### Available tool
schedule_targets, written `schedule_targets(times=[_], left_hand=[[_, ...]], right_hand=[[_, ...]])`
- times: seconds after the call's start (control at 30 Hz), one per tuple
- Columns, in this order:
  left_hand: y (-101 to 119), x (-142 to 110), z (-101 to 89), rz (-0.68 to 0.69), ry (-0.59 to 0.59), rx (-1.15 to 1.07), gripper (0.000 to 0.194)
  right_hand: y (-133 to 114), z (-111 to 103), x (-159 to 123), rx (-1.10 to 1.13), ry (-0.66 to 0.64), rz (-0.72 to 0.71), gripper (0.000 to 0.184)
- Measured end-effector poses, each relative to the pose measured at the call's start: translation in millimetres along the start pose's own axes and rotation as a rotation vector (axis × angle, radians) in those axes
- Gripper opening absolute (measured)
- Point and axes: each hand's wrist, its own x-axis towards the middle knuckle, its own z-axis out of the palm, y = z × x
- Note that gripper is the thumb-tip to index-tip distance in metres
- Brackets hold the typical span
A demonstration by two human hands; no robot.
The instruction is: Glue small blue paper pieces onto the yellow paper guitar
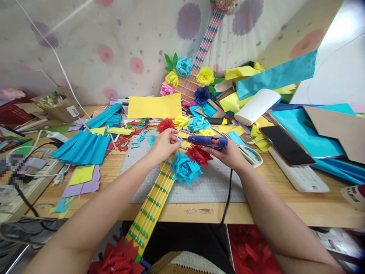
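Observation:
My right hand (229, 154) grips a blue hot glue gun (209, 141), its nozzle pointing left over a handmade paper guitar. The guitar's yellow neck (156, 196) has green frets and white strings, and slants down past the table's front edge. My left hand (165, 145) is beside the nozzle with thumb and fingers pinched together; whatever they hold is too small to make out. Paper flowers cover the guitar's body: a blue flower (186, 167) and a red flower (199, 155) below the gun, another red flower (166, 125) beyond my left hand. A large red flower (118, 258) is at the neck's lower end.
A grey cutting mat (142, 192) lies under the guitar. Scissors (251, 154), a phone (288, 144) and a white keyboard (299, 171) are at right. Blue pleated paper (84, 146) and scraps lie left. A pink paper guitar (203, 51) leans behind. The gun's black cord (228, 198) hangs over the edge.

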Motion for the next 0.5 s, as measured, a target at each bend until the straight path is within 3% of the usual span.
schedule_targets(times=[0.5], left_hand=[[-5.0, 2.4, -9.5, 0.032, 0.046, -0.022, 0.027]], right_hand=[[7.0, 0.2, 0.4, -0.049, 0.0, -0.014, 0.04]])
